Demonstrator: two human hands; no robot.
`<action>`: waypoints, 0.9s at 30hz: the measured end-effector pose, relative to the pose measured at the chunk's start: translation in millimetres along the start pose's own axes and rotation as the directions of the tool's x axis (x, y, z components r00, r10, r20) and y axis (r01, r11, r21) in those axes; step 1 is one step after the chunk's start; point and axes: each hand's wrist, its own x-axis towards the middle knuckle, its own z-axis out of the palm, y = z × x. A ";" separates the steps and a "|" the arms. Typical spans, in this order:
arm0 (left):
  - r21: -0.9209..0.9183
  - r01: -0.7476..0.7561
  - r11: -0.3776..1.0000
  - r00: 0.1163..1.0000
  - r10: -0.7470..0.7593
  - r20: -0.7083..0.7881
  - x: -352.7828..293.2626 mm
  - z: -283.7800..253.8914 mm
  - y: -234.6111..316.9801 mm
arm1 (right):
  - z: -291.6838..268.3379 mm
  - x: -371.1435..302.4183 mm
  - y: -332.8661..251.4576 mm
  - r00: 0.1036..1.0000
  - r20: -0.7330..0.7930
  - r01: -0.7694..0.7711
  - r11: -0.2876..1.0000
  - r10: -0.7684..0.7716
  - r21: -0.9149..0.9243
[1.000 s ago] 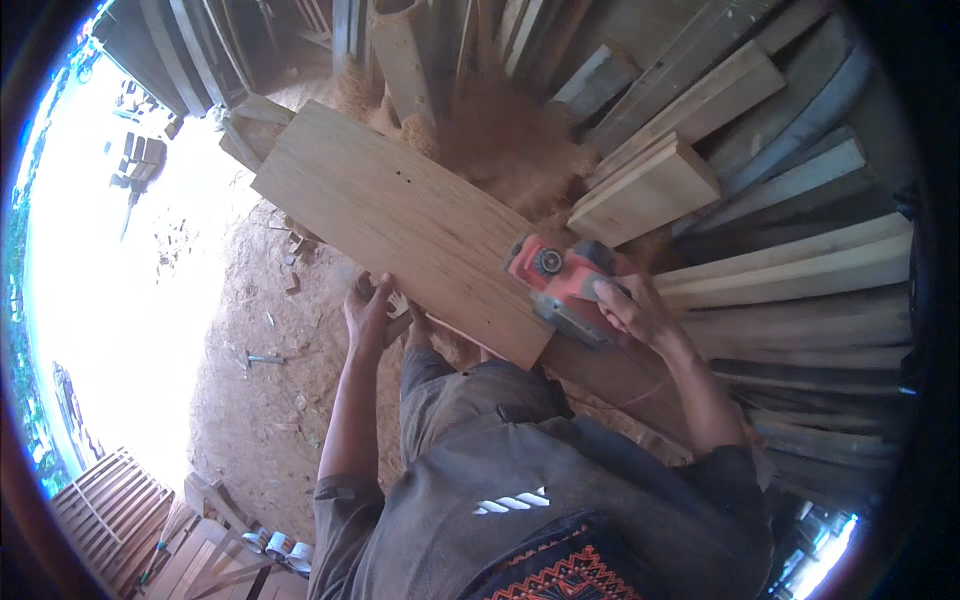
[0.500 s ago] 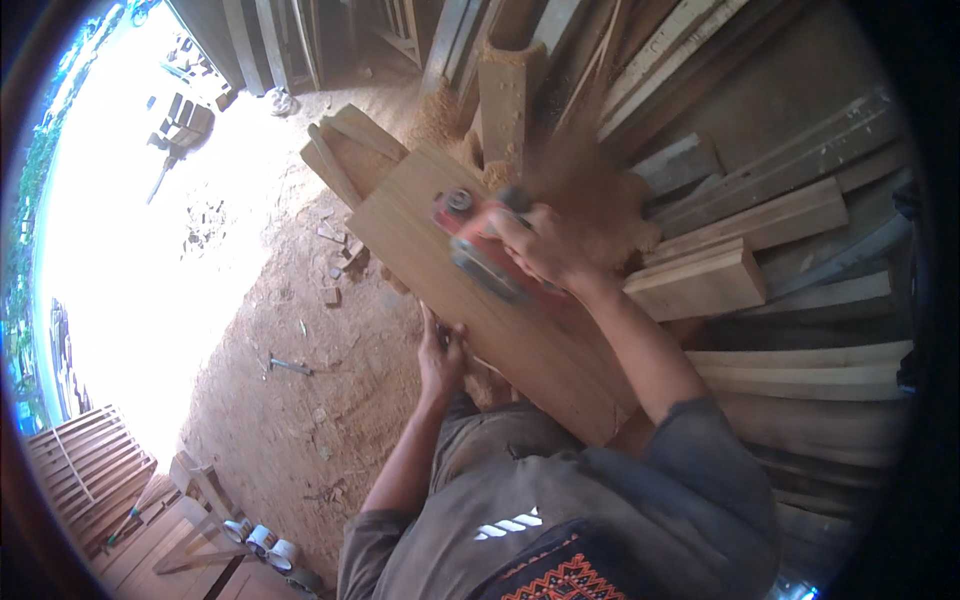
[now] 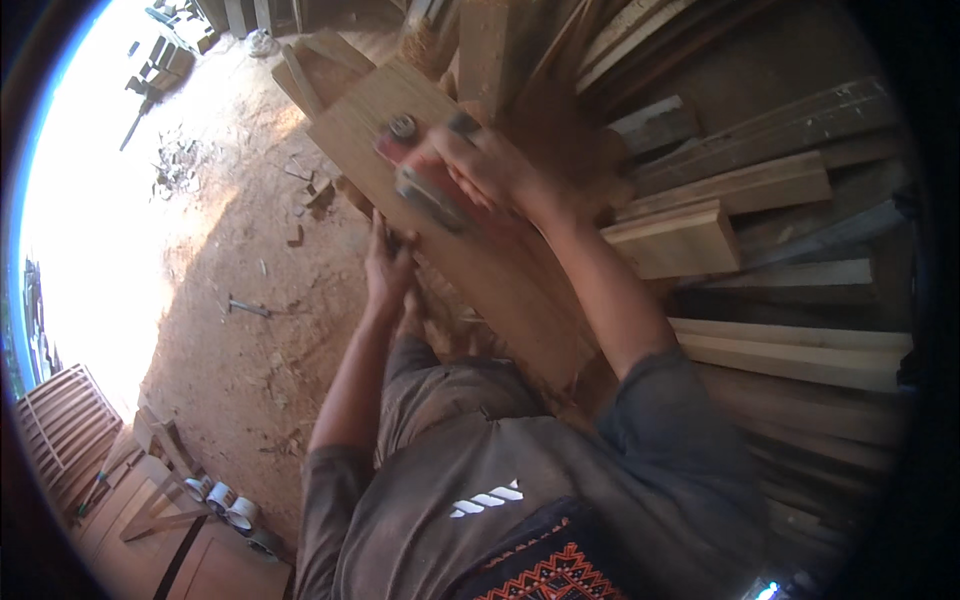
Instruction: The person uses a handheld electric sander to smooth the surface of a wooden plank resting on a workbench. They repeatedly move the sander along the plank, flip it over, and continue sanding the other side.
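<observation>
My right hand (image 3: 490,170) is closed round the handle of a red and grey electric planer (image 3: 430,200), blurred by motion. The planer rests on the broad face of a long wooden board (image 3: 500,285), which slants from far left toward my legs. At the board's left edge, my left hand (image 3: 388,262) grips with fingers bent against the wood; part of its grasp is hidden. Under the far end of the board, a wooden support (image 3: 325,65) sticks out. Brown dust blurs the area right of the planer.
Stacked timber (image 3: 690,240) and long planks crowd the right side. An upright wooden post (image 3: 485,60) stands beyond the board. On the dusty ground at left lie a hammer-like tool (image 3: 248,307) and wood scraps (image 3: 320,195). White cups (image 3: 220,500) sit at lower left, near a slatted wooden frame (image 3: 70,420).
The whole view has shifted, so the scene sits further up and left. The planer appears slightly nearer the board's left edge. My left hand keeps its place on the board.
</observation>
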 end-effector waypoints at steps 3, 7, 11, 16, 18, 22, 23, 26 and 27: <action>-0.133 -0.043 0.990 0.999 0.042 -0.004 -4.4 0.2 7.2 | -8.3 -141.3 57.9 0.918 -0.021 0.308 0.745 -0.396 -0.592; -0.028 -0.035 0.999 0.999 0.034 -0.032 -12.8 0.1 25.3 | -4.9 -323.1 109.9 0.946 -0.243 0.092 0.899 -0.213 -0.428; 0.018 -0.013 1.000 1.000 0.013 0.005 -20.0 -0.2 31.0 | -8.7 -411.1 131.4 0.922 -0.290 -0.305 0.943 0.257 -0.131; -0.060 0.002 0.998 0.999 0.001 0.048 -20.1 -5.7 26.7 | -3.1 -379.7 127.1 0.897 -0.352 -0.316 0.945 0.268 -0.086; -0.102 0.020 0.995 0.998 -0.013 0.069 -20.5 -7.7 25.0 | 3.3 -352.4 114.0 0.895 -0.347 -0.319 0.946 0.280 -0.057; -0.166 0.061 0.984 0.997 -0.051 0.061 -28.6 -7.4 16.8 | 9.5 -279.9 82.0 0.908 -0.308 -0.311 0.950 0.284 -0.040; -0.177 0.066 0.982 0.997 -0.057 0.057 -31.2 -7.7 13.9 | 8.6 -257.2 72.5 0.912 -0.297 -0.317 0.946 0.285 -0.066; -0.260 0.082 0.962 0.996 -0.068 0.063 -35.6 -4.9 5.1 | 14.0 -181.7 45.1 0.927 -0.261 -0.312 0.940 0.270 -0.135; -0.284 0.090 0.955 0.995 -0.077 0.056 -34.6 -2.9 3.1 | 17.6 -153.3 35.2 0.937 -0.249 -0.289 0.945 0.246 -0.153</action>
